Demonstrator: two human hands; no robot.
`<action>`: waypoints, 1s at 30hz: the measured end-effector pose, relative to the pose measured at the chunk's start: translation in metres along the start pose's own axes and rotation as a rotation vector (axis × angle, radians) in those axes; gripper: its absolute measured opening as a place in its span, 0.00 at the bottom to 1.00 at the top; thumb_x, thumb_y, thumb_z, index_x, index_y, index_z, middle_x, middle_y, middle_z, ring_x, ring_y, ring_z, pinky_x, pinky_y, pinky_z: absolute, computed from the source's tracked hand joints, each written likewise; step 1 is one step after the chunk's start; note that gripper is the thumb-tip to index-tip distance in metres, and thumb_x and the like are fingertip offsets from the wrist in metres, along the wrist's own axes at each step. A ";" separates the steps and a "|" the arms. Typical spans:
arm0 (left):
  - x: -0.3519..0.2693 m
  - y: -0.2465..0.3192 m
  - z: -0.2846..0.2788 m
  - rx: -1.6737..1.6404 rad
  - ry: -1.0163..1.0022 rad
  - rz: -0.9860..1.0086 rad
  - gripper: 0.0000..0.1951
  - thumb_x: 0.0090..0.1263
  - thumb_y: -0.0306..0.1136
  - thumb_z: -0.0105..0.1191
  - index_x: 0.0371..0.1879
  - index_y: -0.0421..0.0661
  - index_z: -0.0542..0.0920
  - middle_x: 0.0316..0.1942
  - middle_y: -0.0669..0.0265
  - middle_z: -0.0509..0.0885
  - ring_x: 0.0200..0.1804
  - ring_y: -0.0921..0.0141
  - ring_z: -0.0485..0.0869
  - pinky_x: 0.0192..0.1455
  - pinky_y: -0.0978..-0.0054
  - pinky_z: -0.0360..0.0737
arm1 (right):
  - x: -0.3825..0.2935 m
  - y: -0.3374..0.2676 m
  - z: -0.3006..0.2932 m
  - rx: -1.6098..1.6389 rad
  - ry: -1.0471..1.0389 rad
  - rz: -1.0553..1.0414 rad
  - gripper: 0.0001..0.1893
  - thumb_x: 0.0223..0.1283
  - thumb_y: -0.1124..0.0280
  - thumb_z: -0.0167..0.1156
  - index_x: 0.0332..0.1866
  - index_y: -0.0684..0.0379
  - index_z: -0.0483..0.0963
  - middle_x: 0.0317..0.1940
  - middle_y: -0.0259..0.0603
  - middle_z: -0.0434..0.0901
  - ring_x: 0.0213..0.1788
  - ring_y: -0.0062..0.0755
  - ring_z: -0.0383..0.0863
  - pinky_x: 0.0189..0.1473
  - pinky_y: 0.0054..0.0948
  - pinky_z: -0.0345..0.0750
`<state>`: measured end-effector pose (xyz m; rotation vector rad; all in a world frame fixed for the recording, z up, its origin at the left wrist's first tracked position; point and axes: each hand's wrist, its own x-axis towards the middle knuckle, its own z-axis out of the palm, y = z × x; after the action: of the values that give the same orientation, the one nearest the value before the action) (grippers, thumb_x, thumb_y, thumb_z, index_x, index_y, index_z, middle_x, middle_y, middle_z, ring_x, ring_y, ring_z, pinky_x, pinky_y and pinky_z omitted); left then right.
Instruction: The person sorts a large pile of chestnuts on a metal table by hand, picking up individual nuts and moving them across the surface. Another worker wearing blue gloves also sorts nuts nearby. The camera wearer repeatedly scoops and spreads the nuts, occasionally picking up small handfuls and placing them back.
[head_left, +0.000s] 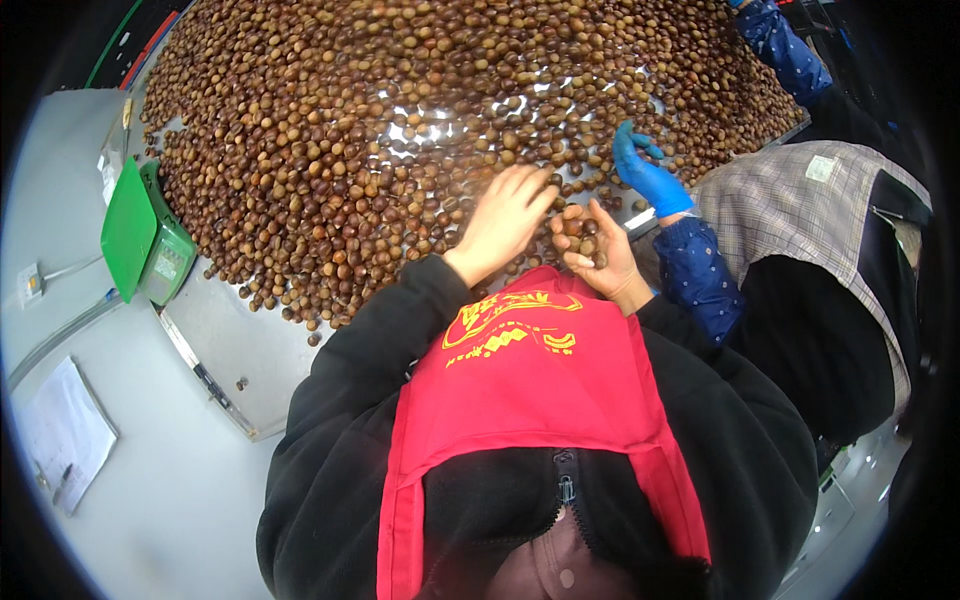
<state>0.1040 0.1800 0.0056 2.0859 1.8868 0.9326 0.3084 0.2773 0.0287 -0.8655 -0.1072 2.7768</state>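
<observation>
Brown nuts (300, 187) that look like chestnuts lie in a wide, dense layer over a metal tabletop (225, 330). My right hand (611, 262) is turned palm up and cups several nuts (581, 238) in its curled fingers. Just left of it, my left hand (506, 214) is palm down over the near edge of the layer. Its fingers bend toward the right hand, and their undersides are hidden, so whether they pinch a nut does not show.
At my right a co-worker's blue-gloved hand (649, 169) reaches over the nuts, close to my right hand. A green scale (161, 247) stands at the table's left edge. Beyond it, papers (67, 439) lie on a pale surface. A metal rim (199, 367) borders the tabletop.
</observation>
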 end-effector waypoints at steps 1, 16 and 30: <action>0.012 -0.001 0.008 0.088 -0.061 0.057 0.27 0.65 0.31 0.64 0.65 0.44 0.79 0.69 0.55 0.77 0.76 0.53 0.72 0.82 0.50 0.66 | -0.002 0.001 0.000 -0.007 -0.007 0.007 0.26 0.89 0.50 0.42 0.54 0.65 0.78 0.48 0.52 0.80 0.45 0.40 0.81 0.26 0.21 0.72; 0.045 -0.047 0.026 0.405 -0.006 -0.020 0.22 0.68 0.26 0.58 0.63 0.47 0.80 0.61 0.56 0.81 0.72 0.55 0.77 0.83 0.42 0.63 | -0.007 -0.006 -0.003 -0.009 -0.024 -0.036 0.24 0.88 0.53 0.44 0.54 0.65 0.78 0.50 0.52 0.81 0.49 0.38 0.82 0.27 0.21 0.72; -0.039 -0.053 -0.051 0.035 -0.056 -0.134 0.17 0.62 0.17 0.58 0.51 0.38 0.81 0.46 0.53 0.86 0.53 0.51 0.83 0.55 0.56 0.85 | 0.008 0.012 -0.006 -0.201 0.002 0.114 0.21 0.86 0.55 0.48 0.59 0.61 0.79 0.53 0.46 0.87 0.50 0.35 0.87 0.31 0.24 0.76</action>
<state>0.0313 0.1386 0.0053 1.9544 1.9989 0.8085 0.3031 0.2676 0.0179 -0.9486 -0.3531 2.9088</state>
